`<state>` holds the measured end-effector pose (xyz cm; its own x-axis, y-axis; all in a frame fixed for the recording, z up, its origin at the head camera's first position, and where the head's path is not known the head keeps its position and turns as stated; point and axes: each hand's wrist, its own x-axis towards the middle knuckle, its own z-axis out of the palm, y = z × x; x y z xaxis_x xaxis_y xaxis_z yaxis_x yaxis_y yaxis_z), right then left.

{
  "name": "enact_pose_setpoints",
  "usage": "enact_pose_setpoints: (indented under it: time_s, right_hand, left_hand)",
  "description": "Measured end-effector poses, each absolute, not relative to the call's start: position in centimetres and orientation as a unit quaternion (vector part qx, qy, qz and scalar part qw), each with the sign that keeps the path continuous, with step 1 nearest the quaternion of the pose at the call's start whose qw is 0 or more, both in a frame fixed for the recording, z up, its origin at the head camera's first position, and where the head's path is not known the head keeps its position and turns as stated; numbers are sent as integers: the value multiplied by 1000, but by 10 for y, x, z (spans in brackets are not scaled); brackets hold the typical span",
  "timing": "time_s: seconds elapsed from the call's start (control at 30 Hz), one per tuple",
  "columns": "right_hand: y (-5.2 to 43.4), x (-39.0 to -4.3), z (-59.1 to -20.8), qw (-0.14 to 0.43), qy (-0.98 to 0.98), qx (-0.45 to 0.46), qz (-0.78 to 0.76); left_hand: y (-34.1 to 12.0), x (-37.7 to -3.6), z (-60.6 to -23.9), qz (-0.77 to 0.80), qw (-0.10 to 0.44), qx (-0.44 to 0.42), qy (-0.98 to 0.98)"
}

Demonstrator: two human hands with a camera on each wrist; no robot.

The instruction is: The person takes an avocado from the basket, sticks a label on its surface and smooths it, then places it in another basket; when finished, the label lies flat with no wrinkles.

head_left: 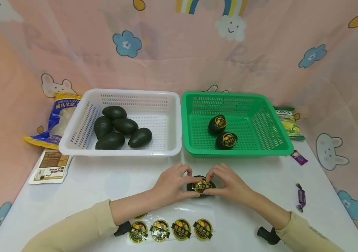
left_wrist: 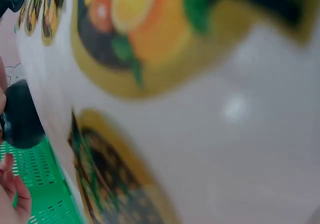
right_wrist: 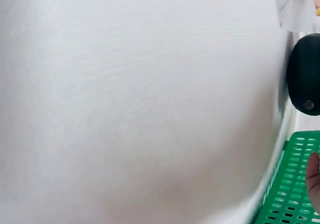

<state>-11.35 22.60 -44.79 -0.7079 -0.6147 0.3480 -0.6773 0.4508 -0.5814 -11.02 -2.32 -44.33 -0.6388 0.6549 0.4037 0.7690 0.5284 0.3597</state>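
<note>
Fingers of the left hand [head_left: 171,183] and right hand [head_left: 229,183] curl round a dark avocado [head_left: 201,185] on the white table [head_left: 103,182] just in front of the green basket [head_left: 280,148], pinching its round yellow sticker [head_left: 201,184], whose writing is too small to read.

The head view is bright and evenly lit from above, with soft, faint shadows under the baskets and a mild sheen on the white desk [head_left: 103,182]. Its edges bow with wide-angle distortion. Both wrist views are badly blurred, pressed too close to the desk; the stickers [left_wrist: 125,43] smear out of focus.
</note>
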Motion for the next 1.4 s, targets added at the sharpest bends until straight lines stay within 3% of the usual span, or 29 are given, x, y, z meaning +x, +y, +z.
enact_pose_setpoints:
  time_s: [0.13, 0.37, 0.53, 0.67, 0.8, 1.0, 1.2, 1.3, 1.4]
  right_hand:
    - [226, -115, -444, -5, -865, 320, 387]
    - [219, -127, -425, -162, -773, 16, 613]
    - [207, -137, -418, -196, -659, -100, 719]
    - [202, -140, -418, -191, -639, -116, 736]
    - [202, -140, -420, -190, -637, -114, 738]
    - [202, -139, -425, -204, -660, -102, 715]
    - [204, -137, -426, -198, -656, -105, 721]
    - [204, -135, -423, -203, -658, -102, 718]
    - [201, -131, -415, -252, -673, -53, 693]
  left_hand:
    - [-21, -113, -444, -307, 57, -386, -868]
    - [-12, -121, -443, -337, -78, -373, -861]
    - [-17, -125, -424, -350, -95, -395, -844]
    - [-18, -144, -382, -371, -60, -418, -827]
    - [-9, -189, -353, -362, -22, -399, -842]
    - [7, -234, -355, -318, -57, -334, -886]
    - [0, -207, -362, -404, -77, -361, -837]
    - [-21, -175, -374, -475, -151, -372, -783]
    - [-52, -149, -395, -520, -247, -320, -752]
